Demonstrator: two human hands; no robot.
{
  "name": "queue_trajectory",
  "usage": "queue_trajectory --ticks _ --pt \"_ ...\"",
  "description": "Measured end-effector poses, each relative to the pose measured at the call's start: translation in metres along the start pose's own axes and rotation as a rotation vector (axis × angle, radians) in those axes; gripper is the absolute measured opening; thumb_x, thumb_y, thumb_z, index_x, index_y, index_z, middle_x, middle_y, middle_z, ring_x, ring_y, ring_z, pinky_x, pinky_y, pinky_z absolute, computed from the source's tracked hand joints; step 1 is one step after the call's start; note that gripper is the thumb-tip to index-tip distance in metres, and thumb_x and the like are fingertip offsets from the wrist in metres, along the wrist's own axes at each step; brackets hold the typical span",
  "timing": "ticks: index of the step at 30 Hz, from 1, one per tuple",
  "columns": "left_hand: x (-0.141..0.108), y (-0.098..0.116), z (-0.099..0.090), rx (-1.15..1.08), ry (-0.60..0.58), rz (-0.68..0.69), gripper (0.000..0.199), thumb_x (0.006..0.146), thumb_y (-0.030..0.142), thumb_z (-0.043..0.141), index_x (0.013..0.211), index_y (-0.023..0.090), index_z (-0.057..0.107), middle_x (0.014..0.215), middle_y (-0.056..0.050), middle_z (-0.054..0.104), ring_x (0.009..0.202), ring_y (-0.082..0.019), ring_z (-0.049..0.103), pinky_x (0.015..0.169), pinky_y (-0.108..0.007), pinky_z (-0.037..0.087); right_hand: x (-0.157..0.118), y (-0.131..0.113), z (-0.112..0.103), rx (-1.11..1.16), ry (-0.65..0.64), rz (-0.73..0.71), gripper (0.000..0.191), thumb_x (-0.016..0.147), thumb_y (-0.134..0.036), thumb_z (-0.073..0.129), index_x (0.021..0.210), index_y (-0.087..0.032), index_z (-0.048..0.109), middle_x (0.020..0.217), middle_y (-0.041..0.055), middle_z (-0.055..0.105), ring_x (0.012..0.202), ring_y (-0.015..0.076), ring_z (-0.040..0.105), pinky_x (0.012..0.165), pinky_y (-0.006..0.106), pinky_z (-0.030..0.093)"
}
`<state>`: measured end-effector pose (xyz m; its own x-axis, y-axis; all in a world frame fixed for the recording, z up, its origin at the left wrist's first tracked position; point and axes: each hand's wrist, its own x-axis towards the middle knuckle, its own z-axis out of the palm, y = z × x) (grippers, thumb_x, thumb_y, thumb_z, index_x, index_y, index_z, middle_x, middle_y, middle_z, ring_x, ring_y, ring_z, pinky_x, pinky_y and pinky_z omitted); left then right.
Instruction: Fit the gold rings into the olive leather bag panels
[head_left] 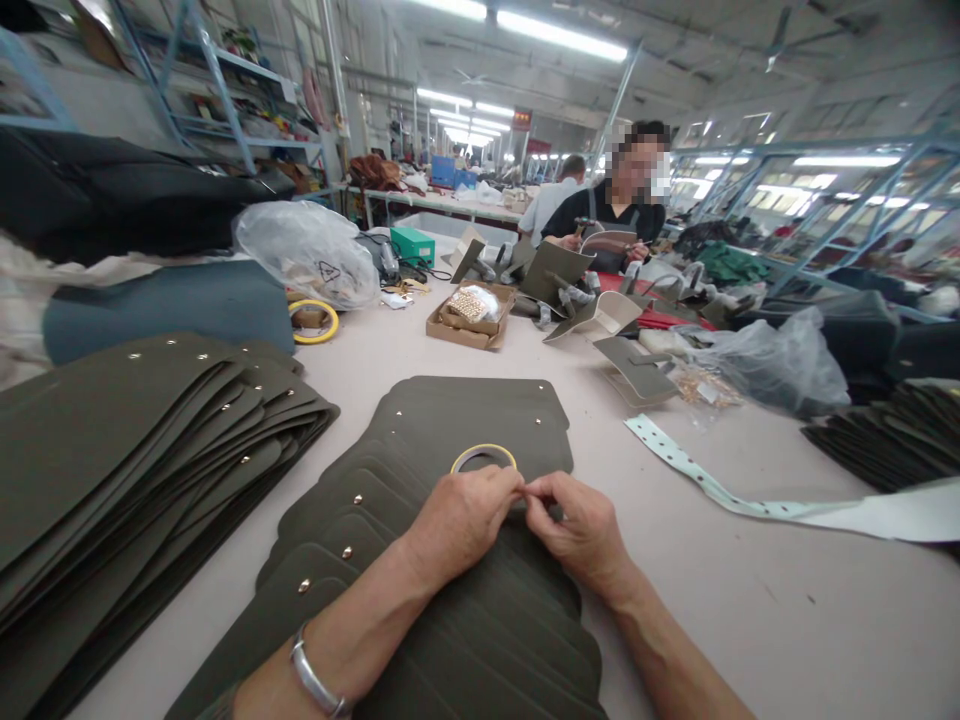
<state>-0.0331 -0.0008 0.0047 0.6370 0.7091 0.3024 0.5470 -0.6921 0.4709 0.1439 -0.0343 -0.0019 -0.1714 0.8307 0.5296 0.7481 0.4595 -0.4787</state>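
A: How are the hands placed?

B: Left hand and right hand meet, fingertips pinched together; anything between is hidden. The tape roll shows just beyond the left, over fanned panels on the bench.

A: Likely fault?

B: Panels could slip askew if a forearm dragged them; the overlap looks loose.
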Motion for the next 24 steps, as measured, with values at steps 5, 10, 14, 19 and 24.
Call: queue_trajectory --ticks 5,10,14,19,24 --pt "-0.001 0.005 0.002 0.100 0.106 0.026 0.021 0.096 0.021 0.038 0.085 0.018 0.055 0.077 -0.002 0.062 0.072 -0.015 0.060 0.065 -0.025 0.046 0.003 -0.011 0.001 0.279 -0.001 0.332 0.012 0.078 -0.024 0.056 0.070 -0.019 0.063 0.059 -0.0007 0.063 0.052 0.0119 0.057 0.052 0.022 0.045" --pt "-0.004 0.013 0.002 0.131 0.160 0.094 0.024 0.096 0.020 0.036 0.082 0.018 0.055 0.075 -0.002 0.061 0.070 -0.014 0.059 0.064 -0.025 0.045 0.011 -0.001 0.002 0.641 0.037 0.712 0.021 0.071 -0.037 0.066 0.068 -0.017 0.062 0.051 -0.0015 0.061 0.044 0.0123 0.058 0.045 0.023 0.050" --pt "-0.002 0.012 0.003 0.173 0.026 -0.003 0.016 0.096 0.020 0.040 0.091 0.019 0.055 0.084 -0.002 0.063 0.079 -0.016 0.060 0.068 -0.026 0.047 0.011 0.027 -0.010 0.653 0.034 0.869 0.035 0.061 -0.045 0.076 0.073 -0.013 0.068 0.056 0.0009 0.064 0.046 0.0122 0.060 0.046 0.024 0.054" --pt "0.001 0.007 0.004 0.305 -0.124 -0.064 0.014 0.094 0.016 0.043 0.089 0.020 0.055 0.089 -0.004 0.061 0.084 -0.020 0.055 0.067 -0.030 0.046 0.004 0.040 -0.015 0.529 -0.110 0.828 0.033 0.068 -0.045 0.072 0.076 -0.013 0.070 0.057 0.0005 0.063 0.048 0.0114 0.059 0.049 0.024 0.053" --pt "0.003 0.009 0.001 0.311 -0.174 -0.047 0.016 0.093 0.013 0.041 0.090 0.019 0.056 0.092 -0.006 0.060 0.086 -0.022 0.054 0.074 -0.036 0.046 0.005 0.031 -0.010 0.223 -0.166 0.690 0.026 0.077 -0.040 0.059 0.072 -0.017 0.068 0.056 -0.0003 0.062 0.050 0.0136 0.057 0.047 0.024 0.046"
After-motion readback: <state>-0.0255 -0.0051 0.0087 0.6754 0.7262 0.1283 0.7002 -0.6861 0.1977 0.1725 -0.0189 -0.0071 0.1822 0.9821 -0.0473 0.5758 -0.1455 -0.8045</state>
